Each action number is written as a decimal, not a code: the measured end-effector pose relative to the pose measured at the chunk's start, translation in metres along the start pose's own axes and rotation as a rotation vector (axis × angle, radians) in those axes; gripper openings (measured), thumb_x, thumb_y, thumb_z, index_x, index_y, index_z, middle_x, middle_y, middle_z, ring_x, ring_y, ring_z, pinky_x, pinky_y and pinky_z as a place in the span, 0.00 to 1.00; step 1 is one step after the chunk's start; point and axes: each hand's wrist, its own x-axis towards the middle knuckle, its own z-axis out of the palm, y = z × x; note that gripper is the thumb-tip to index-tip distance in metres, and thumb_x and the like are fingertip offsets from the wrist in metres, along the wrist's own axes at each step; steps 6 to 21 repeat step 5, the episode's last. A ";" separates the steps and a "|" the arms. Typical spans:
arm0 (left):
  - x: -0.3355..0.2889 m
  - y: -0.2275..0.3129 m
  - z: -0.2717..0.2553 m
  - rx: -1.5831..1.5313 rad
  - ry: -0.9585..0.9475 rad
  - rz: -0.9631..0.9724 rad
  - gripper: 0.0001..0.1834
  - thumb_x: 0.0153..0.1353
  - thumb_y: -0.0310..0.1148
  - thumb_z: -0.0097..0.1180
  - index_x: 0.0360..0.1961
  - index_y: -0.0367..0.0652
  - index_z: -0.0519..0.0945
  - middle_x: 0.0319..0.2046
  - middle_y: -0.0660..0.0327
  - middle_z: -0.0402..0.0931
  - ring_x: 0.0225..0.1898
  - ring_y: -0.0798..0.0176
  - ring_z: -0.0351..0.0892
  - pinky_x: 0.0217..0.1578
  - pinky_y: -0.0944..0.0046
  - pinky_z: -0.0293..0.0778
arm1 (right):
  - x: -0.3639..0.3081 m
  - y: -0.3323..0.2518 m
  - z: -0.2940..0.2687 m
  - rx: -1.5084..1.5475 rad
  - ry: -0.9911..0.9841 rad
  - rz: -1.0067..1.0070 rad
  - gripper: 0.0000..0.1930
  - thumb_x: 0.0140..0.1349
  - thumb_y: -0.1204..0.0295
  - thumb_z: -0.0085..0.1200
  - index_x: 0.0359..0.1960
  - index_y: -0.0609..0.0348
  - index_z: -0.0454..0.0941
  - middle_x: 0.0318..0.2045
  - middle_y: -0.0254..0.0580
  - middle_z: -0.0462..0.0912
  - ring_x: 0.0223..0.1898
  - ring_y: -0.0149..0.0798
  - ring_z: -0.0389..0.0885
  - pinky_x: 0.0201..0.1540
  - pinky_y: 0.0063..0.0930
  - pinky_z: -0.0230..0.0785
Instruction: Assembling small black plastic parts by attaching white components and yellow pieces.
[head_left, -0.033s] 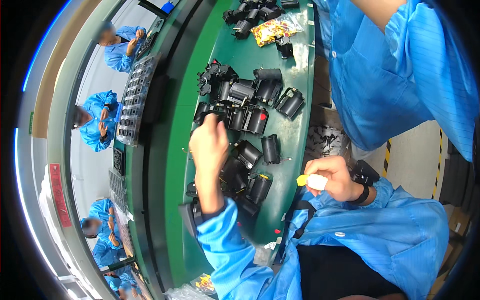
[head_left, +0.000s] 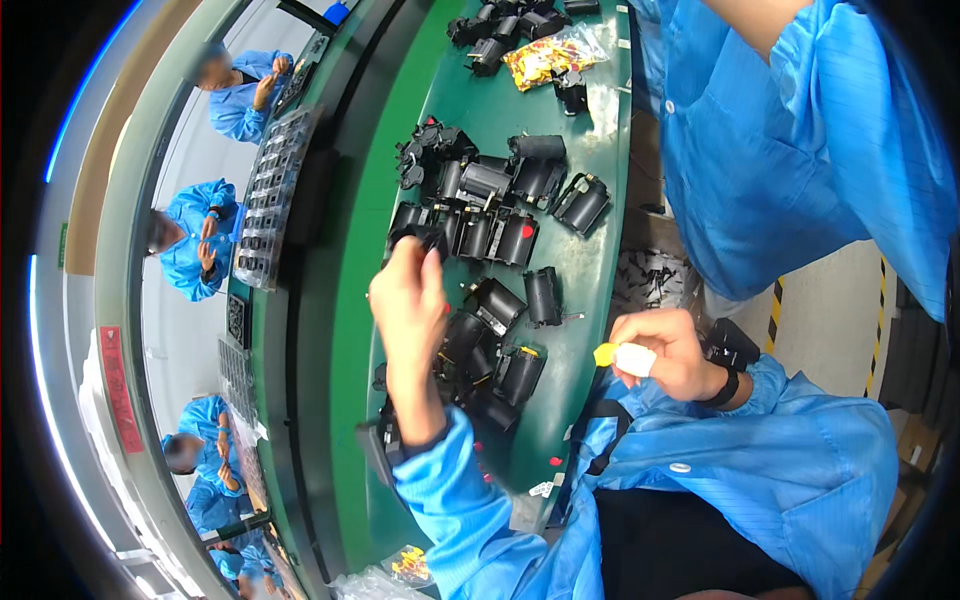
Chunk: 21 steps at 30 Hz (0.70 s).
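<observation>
My left hand (head_left: 408, 305) is stretched over the green bench beside a pile of black plastic cartridges (head_left: 515, 240). Its thumb stands a little apart from the fingers, and the fingertips are close to a black cartridge (head_left: 410, 217) at the pile's left edge. I see nothing held in that hand, though its fingertips are slightly blurred. Near the bench's right edge, my right hand (head_left: 672, 350) is closed in a pinch on a small yellow piece (head_left: 604, 354). Something white (head_left: 634, 360) sits against its fingers; I cannot tell whether it is part of the same thing.
A clear bag of yellow and red pieces (head_left: 548, 62) lies at the bench's far end, near more black cartridges (head_left: 488, 52). Another such bag (head_left: 410, 565) is at the near end. A person in blue (head_left: 760, 170) stands at the right. Several workers sit along the left line.
My left hand has shifted slightly left and down, drawing away from the black cartridge at the pile's edge. My right hand stays almost still with the yellow piece.
</observation>
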 end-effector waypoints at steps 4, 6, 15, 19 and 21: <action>-0.085 0.040 -0.033 -0.042 0.275 0.201 0.05 0.62 0.24 0.58 0.38 0.36 0.80 0.21 0.51 0.77 0.22 0.52 0.79 0.36 0.61 0.78 | 0.033 0.000 0.024 0.019 0.099 -0.187 0.12 0.70 0.71 0.51 0.45 0.71 0.78 0.39 0.45 0.84 0.42 0.32 0.82 0.48 0.28 0.75; -0.089 0.040 -0.036 -0.031 0.279 0.190 0.05 0.62 0.24 0.58 0.38 0.36 0.80 0.21 0.51 0.77 0.22 0.52 0.79 0.36 0.61 0.78 | 0.050 0.000 0.033 0.018 0.082 -0.221 0.13 0.70 0.71 0.51 0.47 0.71 0.77 0.46 0.49 0.84 0.49 0.36 0.81 0.56 0.30 0.73; -0.089 0.040 -0.036 -0.031 0.279 0.190 0.05 0.62 0.24 0.58 0.38 0.36 0.80 0.21 0.51 0.77 0.22 0.52 0.79 0.36 0.61 0.78 | 0.050 0.000 0.033 0.018 0.082 -0.221 0.13 0.70 0.71 0.51 0.47 0.71 0.77 0.46 0.49 0.84 0.49 0.36 0.81 0.56 0.30 0.73; -0.089 0.040 -0.036 -0.031 0.279 0.190 0.05 0.62 0.24 0.58 0.38 0.36 0.80 0.21 0.51 0.77 0.22 0.52 0.79 0.36 0.61 0.78 | 0.050 0.000 0.033 0.018 0.082 -0.221 0.13 0.70 0.71 0.51 0.47 0.71 0.77 0.46 0.49 0.84 0.49 0.36 0.81 0.56 0.30 0.73; -0.089 0.040 -0.036 -0.031 0.279 0.190 0.05 0.62 0.24 0.58 0.38 0.36 0.80 0.21 0.51 0.77 0.22 0.52 0.79 0.36 0.61 0.78 | 0.050 0.000 0.033 0.018 0.082 -0.221 0.13 0.70 0.71 0.51 0.47 0.71 0.77 0.46 0.49 0.84 0.49 0.36 0.81 0.56 0.30 0.73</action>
